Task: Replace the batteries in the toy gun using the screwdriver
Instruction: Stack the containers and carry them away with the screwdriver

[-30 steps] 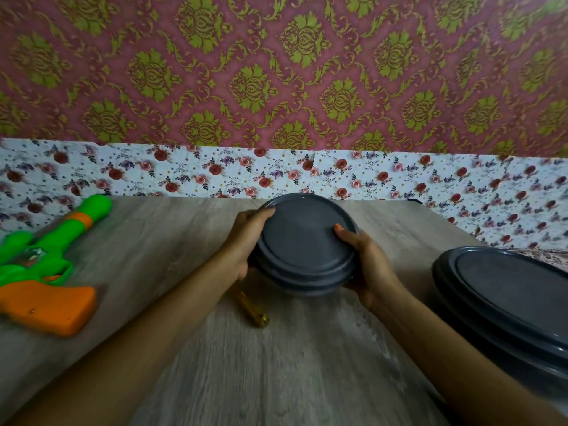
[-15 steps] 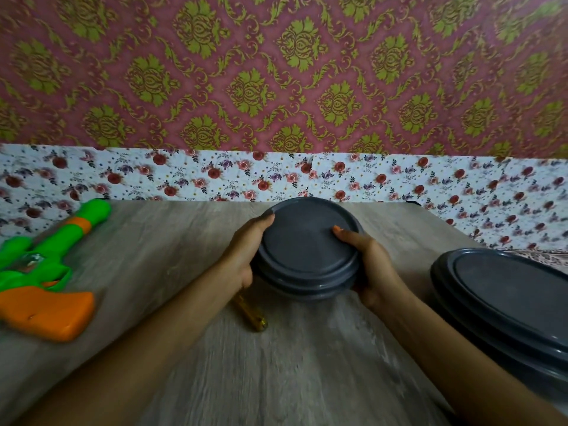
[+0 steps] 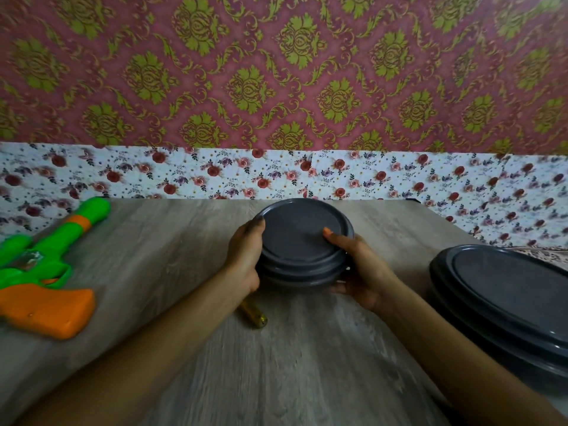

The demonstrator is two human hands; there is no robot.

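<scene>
counter (image 3: 184,241): It is a wide, flat top with a grey wood look. Everything here sits on it.

big oval box (image 3: 504,296): It is dark grey, has a lid on, and sits at the right edge, well apart from the toy.

toy gun (image 3: 46,272): This is the task's main thing. It lies on its side at the far left of the counter, with nobody touching it. It is green with an orange handle. It looks like hollow plastic, so it is likely light and stiff, and smooth enough to slide. The fat orange handle looks like the best place to hold it. The battery door cannot be seen from here.

round box (image 3: 302,244): It is dark grey with its lid on and sits in the middle. It looks like hard, smooth plastic. What is inside cannot be seen; it may hold the batteries.

left hand (image 3: 246,259): Its fingers are wrapped on the left side of the round box, with the thumb up on the lid edge.

right hand (image 3: 359,272): Its fingers curl under the right side of the box, and the thumb presses on the lid.

screwdriver (image 3: 255,315): Only a yellow handle shows, just under the left wrist. It is thin and round, so it could roll.
</scene>
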